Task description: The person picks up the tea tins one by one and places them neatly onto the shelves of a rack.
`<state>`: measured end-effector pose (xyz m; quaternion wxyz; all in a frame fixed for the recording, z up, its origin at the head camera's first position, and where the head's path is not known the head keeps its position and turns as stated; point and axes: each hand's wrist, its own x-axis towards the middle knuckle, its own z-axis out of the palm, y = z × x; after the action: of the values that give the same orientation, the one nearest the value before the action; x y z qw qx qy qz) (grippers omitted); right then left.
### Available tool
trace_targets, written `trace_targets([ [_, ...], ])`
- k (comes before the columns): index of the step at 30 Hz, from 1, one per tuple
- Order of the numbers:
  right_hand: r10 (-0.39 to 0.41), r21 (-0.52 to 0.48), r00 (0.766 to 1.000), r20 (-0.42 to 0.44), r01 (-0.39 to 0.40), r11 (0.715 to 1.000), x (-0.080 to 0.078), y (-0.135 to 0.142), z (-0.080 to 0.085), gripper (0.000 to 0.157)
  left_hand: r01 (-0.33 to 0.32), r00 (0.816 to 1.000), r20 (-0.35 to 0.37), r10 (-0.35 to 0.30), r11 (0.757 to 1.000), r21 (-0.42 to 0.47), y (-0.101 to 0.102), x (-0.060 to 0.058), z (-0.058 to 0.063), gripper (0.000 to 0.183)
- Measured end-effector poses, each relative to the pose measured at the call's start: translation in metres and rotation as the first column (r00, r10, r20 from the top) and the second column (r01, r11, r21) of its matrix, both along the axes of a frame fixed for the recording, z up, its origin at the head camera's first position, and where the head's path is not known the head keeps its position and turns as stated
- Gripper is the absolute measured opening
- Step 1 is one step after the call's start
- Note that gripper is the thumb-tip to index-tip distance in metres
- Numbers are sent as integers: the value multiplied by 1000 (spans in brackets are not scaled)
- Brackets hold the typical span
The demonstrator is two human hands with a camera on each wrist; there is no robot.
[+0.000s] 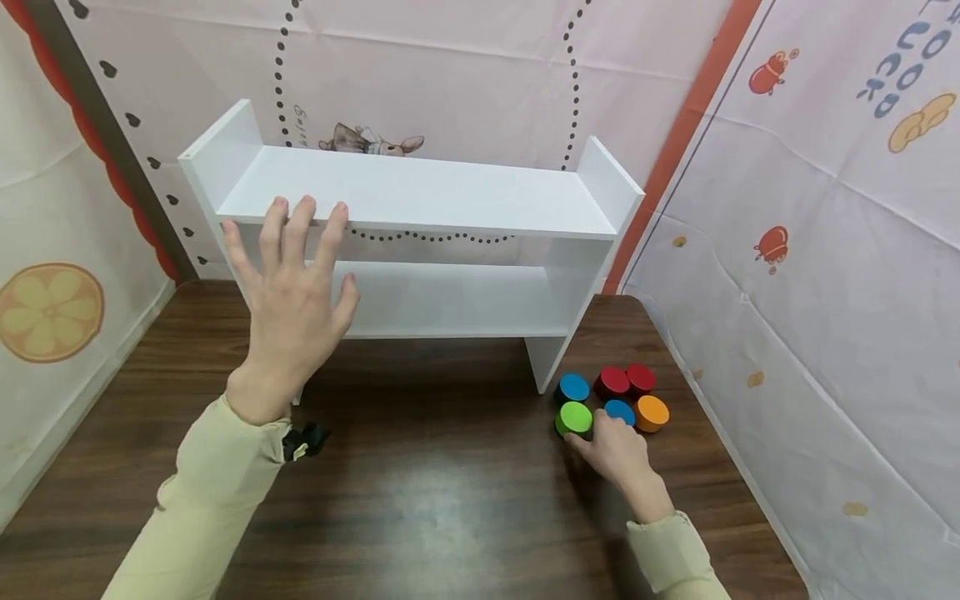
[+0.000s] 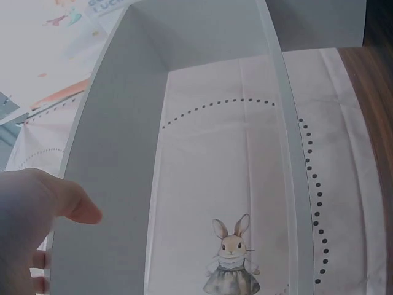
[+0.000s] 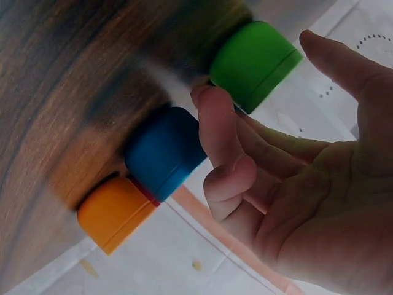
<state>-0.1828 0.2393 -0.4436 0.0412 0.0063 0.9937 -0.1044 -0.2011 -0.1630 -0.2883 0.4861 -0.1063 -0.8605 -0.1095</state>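
My left hand (image 1: 288, 304) is raised with spread fingers before the left part of a white shelf unit (image 1: 420, 196), its fingertips overlapping the upper board's front edge. In the left wrist view, the thumb (image 2: 80, 206) lies over the board. On the right, my right hand (image 1: 618, 450) reaches to a small green cylinder (image 1: 573, 417). Thumb and index finger stand on either side of the green cylinder (image 3: 255, 64), with a small gap at the thumb; the other fingers are bent. Right beside the hand are a blue cylinder (image 1: 619, 412) and an orange cylinder (image 1: 652, 413).
Behind these stand another blue cylinder (image 1: 573, 388) and two red cylinders, one (image 1: 612, 382) left of the other (image 1: 641, 380). All rest on a dark wooden table (image 1: 420, 500) near the shelf's right leg. Printed cloth (image 1: 810, 233) hangs around the table's back and sides.
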Motion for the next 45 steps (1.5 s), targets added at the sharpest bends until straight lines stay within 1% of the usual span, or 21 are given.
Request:
trace_targets([
  [3, 7, -16, 1000, -11, -7, 1000, -5, 1, -3, 54, -10, 1000, 1, 10, 1000, -8, 3, -1, 0, 70],
  [7, 38, -58, 999, -4, -38, 998, -10, 2, -6, 58, -14, 1000, 10, 14, 1000, -3, 6, -2, -1, 70],
  [10, 63, -80, 998, 6, -62, 995, -14, 1, -8, 61, -25, 1000, 6, 25, 1000, 8, 6, -3, -3, 69],
  [15, 84, -113, 996, -4, -84, 990, -19, 2, -11, 64, -35, 999, -2, 35, 999, 22, 6, -5, -7, 70],
  [20, 95, -136, 995, -17, -96, 986, -18, 5, -14, 63, -33, 999, -4, 33, 999, 30, 8, -7, -11, 73],
  [24, 118, -152, 992, -54, -125, 980, -17, 4, -10, 60, -30, 999, -14, 31, 999, 31, 8, -8, -12, 75],
  [28, 157, -168, 981, -117, -175, 970, -17, 0, 2, 56, -26, 999, -21, 27, 999, 38, 8, -9, -12, 76],
  [32, 179, -194, 970, -166, -211, 958, -15, -6, 20, 53, -17, 1000, -16, 18, 999, 40, 7, -10, -12, 78],
  [39, 224, -202, 951, -213, -267, 942, -11, -19, 54, 58, -9, 1000, -7, 9, 999, 44, 7, -12, -12, 78],
  [45, 268, -190, 929, -253, -320, 928, -13, -27, 81, 61, -12, 1000, 10, 12, 999, 48, 6, -12, -14, 78],
])
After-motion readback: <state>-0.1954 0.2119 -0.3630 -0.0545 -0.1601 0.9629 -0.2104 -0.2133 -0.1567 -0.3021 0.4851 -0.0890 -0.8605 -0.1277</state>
